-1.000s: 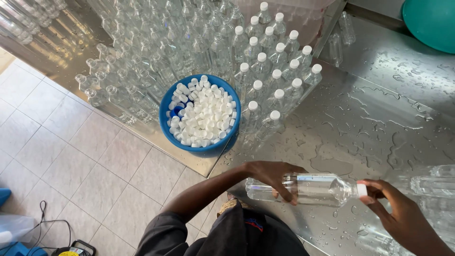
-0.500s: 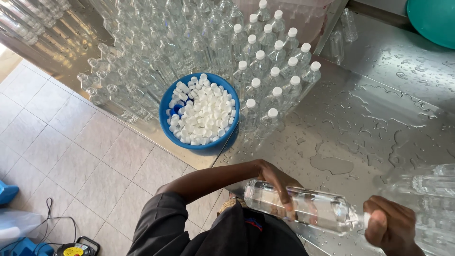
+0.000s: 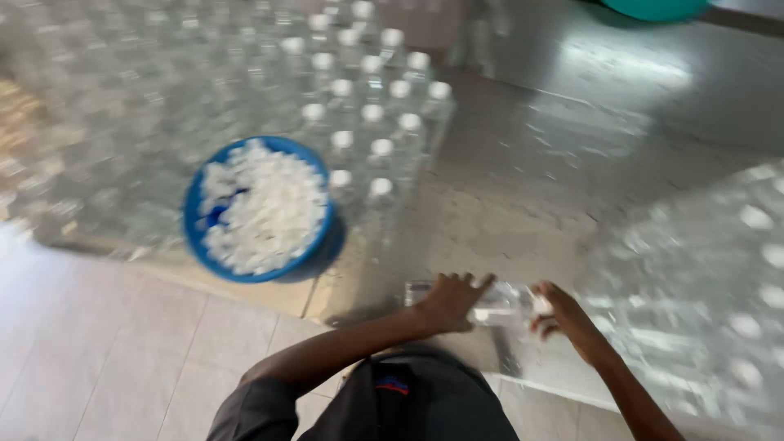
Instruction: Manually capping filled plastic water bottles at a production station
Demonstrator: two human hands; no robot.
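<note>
While the left hand (image 3: pixel 447 299) clasps the clear bottle (image 3: pixel 498 304) lying low centre, the right hand (image 3: pixel 562 318) pinches its cap end (capping step, by judgement), wanting a firm twist next.

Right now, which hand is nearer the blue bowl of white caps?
Left. The left hand grips the clear bottle on the side toward the blue bowl; the right hand holds its far end.
</note>
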